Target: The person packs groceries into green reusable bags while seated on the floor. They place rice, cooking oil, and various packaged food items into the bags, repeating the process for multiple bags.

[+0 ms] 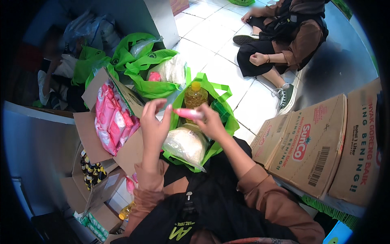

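One packet (188,113) is pinched in my right hand (209,120) above the bag (232,126); my left hand (156,118), fingers spread, holds nothing beside it. If that pinch slackens, I could drop it against the bottle (195,98).

The slim packet (189,114) is pink and white. The open bag (232,124) is bright green; its bottle (196,97) is golden with a yellow cap, its filled sack (186,145) creamy white under clear plastic. The 3 cartons (310,142) are brown with red and dark print. White floor tiles (209,36) show thin darker lines.
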